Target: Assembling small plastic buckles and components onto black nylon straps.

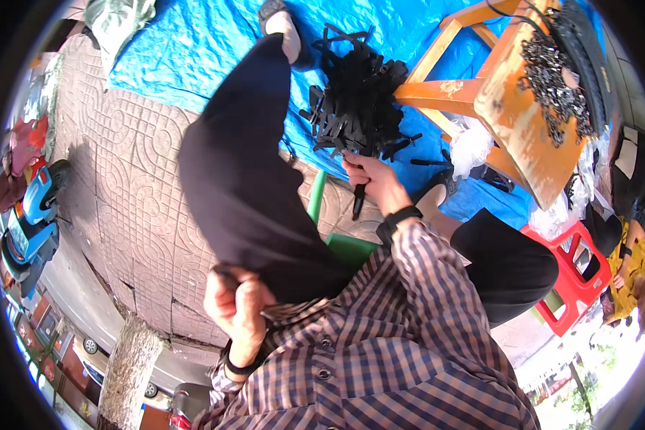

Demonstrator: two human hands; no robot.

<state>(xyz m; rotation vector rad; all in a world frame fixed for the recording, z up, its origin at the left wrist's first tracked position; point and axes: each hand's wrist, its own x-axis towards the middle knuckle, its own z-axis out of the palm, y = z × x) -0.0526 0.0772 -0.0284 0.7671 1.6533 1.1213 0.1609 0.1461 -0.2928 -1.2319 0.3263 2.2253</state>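
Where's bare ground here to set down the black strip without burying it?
Open blue tarp lies up-left of the pile of black strips, past the raised knee. Patterned paving left of that knee is also bare. Crowded: around the pile, where the right hand grips a black strip, and the orange wooden stool, heaped with dark metal pieces.

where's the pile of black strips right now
In the head view, the pile of black strips lies upper centre on the blue tarp, just above the right hand, beside the orange wooden stool.
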